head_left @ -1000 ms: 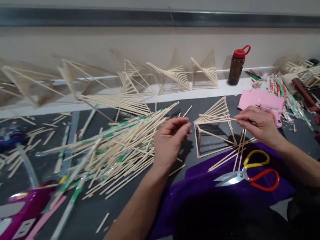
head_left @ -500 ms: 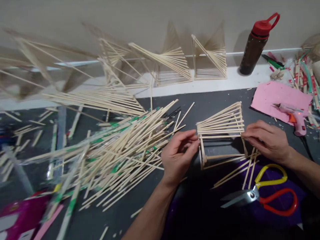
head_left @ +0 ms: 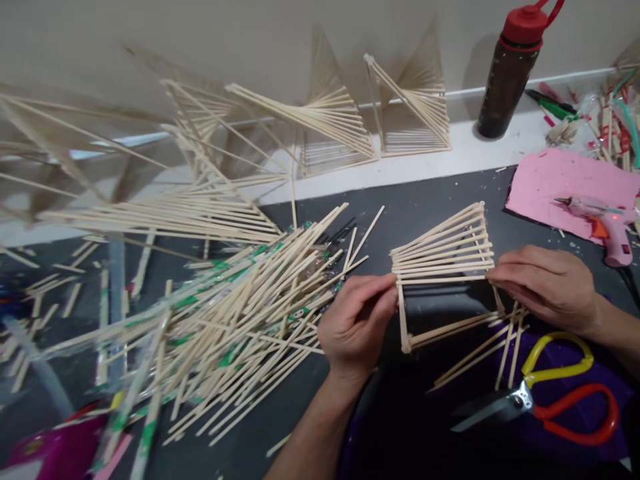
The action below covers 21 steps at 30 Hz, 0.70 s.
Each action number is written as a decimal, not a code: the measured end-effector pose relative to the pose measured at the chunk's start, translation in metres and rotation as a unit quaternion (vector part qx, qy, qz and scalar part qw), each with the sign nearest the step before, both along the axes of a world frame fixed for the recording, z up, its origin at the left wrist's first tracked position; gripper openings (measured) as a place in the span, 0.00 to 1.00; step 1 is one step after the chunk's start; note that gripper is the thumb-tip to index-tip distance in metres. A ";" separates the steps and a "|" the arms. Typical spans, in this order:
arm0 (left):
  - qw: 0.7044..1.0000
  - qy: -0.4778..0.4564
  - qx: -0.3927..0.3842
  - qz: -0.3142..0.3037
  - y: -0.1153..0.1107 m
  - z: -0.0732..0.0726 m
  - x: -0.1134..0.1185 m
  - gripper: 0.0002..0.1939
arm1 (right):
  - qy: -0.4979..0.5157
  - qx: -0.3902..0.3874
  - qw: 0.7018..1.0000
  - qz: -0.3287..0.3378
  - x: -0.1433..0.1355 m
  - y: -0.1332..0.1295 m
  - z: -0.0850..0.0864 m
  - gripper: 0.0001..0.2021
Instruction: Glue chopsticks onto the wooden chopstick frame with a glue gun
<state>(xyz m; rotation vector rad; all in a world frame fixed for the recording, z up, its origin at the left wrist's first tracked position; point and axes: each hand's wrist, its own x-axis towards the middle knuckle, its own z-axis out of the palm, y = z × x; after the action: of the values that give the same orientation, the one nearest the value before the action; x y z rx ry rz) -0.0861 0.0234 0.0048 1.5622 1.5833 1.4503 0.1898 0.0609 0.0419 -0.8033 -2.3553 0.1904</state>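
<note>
A small frame of thin wooden sticks (head_left: 443, 252) stands between my hands, its slats fanned out toward the back right. My left hand (head_left: 356, 320) is closed, thumb and finger pinched at the left end of the frontmost wooden stick (head_left: 445, 281). At that stick's right end, my right hand (head_left: 547, 283) pinches too, its fingertips partly hiding the corner. Below, the frame's lower bar (head_left: 453, 329) runs between two short uprights. Scissors (head_left: 525, 400) with one yellow and one red handle lie in front of my right hand, beside several loose sticks (head_left: 473, 363).
A big heap of sticks (head_left: 260, 307) with plastic wrappers covers the table left of my hand. Finished-looking stick structures (head_left: 335, 120) line the wall. A pink glue gun (head_left: 613, 230) rests on pink foam (head_left: 550, 183) at right, near a dark bottle (head_left: 507, 87) with a red lid.
The view has shifted slightly. My left fingers, loosely curled before, now pinch the stick's left end. The frame's lower bar looks more slanted, and my right hand stays at the right end.
</note>
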 end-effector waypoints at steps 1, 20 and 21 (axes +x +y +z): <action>1.000 0.005 0.000 -0.002 0.000 0.001 0.000 0.06 | 0.003 0.001 1.000 0.000 0.000 0.000 -0.001 0.09; 0.999 0.046 0.012 0.008 0.003 -0.004 -0.004 0.06 | 0.103 -0.118 0.986 -0.051 -0.010 0.004 -0.018 0.07; 0.999 0.044 0.016 0.006 0.003 -0.006 -0.005 0.06 | 0.114 -0.123 0.984 -0.051 -0.011 0.004 -0.019 0.07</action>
<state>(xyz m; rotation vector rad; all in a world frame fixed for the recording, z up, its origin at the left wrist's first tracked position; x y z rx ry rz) -0.0911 0.0260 -0.0008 1.6576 1.6286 1.4370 0.1792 0.0652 0.0232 -0.9615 -2.0943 0.5115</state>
